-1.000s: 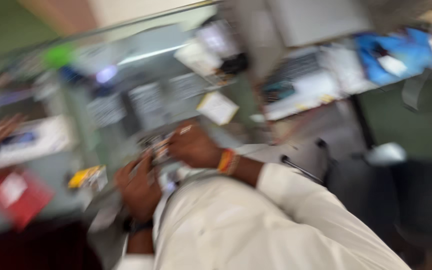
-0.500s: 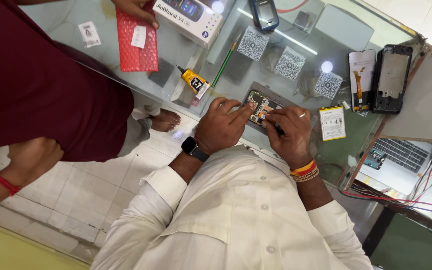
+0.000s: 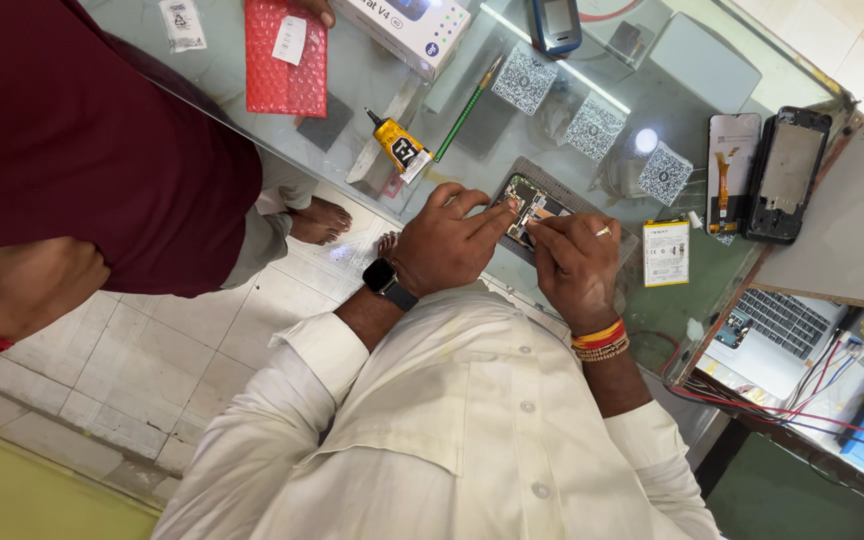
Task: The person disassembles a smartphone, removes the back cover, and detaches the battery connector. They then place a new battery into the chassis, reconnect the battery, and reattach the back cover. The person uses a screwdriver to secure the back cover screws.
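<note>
Opened phone (image 3: 530,208) lying flat on a grey mat (image 3: 620,236) on the glass surface (image 3: 372,75), back cover off, inner boards and small parts showing. Left hand (image 3: 449,240), with a dark watch on the wrist, resting on the near-left edge of the phone, fingers together and stretched, forefinger tip pressed on the top of the open body; not clamped around anything, only pushing down. Right hand (image 3: 577,265), with a ring and orange-yellow bands at the wrist, bent over the right part of the phone, fingertips pinched close together on something small inside; impossible to tell what sits between them. Judged from its look: light, stiff and thin, but fragile where open, with thin ribbon cables and tiny connectors easy to tear or bend; smooth on glass, so likely to slide without the mat. Best held by the outer frame edges, never by the bare boards. Just to the right, a white flat battery (image 3: 666,252); further right, a loose screen panel (image 3: 730,170) with an orange ribbon and a black rear shell (image 3: 788,172), side by side. To the left, a yellow glue tube (image 3: 399,147) beside a green tool (image 3: 467,103), a red bubble pouch (image 3: 285,55) and a white box (image 3: 402,28). Another person in a dark red shirt (image 3: 72,130) standing at the left, well apart from the phone
</note>
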The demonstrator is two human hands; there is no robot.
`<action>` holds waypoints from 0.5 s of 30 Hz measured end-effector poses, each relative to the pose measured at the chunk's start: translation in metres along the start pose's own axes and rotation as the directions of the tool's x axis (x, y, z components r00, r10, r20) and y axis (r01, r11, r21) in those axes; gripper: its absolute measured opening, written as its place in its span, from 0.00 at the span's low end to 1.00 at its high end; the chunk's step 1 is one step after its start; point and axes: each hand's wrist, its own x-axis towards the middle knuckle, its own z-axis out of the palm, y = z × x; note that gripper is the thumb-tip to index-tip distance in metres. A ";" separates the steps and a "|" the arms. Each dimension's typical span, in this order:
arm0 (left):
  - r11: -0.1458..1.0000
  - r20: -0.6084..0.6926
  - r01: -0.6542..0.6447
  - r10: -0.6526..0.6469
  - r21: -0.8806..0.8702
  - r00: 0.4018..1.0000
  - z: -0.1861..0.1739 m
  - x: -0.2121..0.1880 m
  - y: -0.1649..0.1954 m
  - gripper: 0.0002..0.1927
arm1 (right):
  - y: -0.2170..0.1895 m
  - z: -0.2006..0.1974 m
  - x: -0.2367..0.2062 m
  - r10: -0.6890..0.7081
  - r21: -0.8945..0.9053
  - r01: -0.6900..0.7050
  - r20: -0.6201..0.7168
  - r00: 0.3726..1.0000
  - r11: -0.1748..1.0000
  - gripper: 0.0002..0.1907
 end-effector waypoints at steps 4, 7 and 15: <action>1.000 0.011 -0.002 0.002 -0.011 1.000 -0.002 0.001 -0.001 0.18 | 0.001 0.001 0.000 -0.020 -0.018 0.021 0.025 0.999 1.000 0.11; 1.000 0.011 0.010 -0.010 -0.015 1.000 -0.001 0.001 0.000 0.18 | 0.001 0.001 -0.002 -0.015 -0.040 0.016 0.046 0.999 0.999 0.12; 1.000 0.008 0.020 -0.020 -0.013 1.000 0.001 0.000 0.000 0.18 | 0.002 0.001 -0.001 -0.055 -0.069 0.060 0.074 0.996 0.996 0.13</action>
